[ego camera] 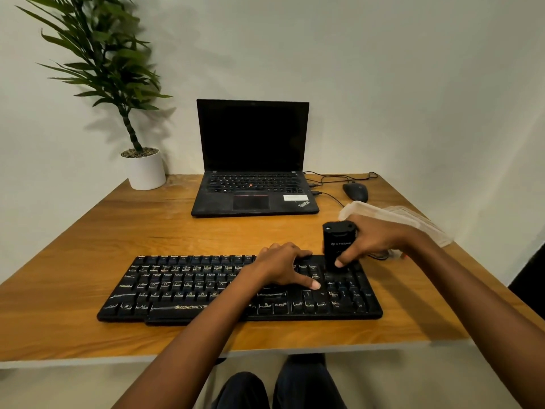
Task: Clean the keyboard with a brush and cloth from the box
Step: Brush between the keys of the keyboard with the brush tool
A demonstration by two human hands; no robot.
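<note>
Keyboard (182, 287) lies with its long axis left–right. Left hand (283, 267), fingers spread flat, presses the keys right of centre. Brush (337, 246), a black block, stands upright on the number pad's far rows, clamped between the thumb and curled fingers of the right hand (374, 240). Most keys lie left of the brush, so the stroke probably runs leftward. Box (413, 219) sits just behind that hand.

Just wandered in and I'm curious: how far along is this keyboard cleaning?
Done: the black brush is out of the clear box. In hand: the right hand grips it upright at the far right corner of the keyboard, while the left hand rests on the keys. Left: likely most of the brushing, then the cloth wipe; the cloth is not in view.
</note>
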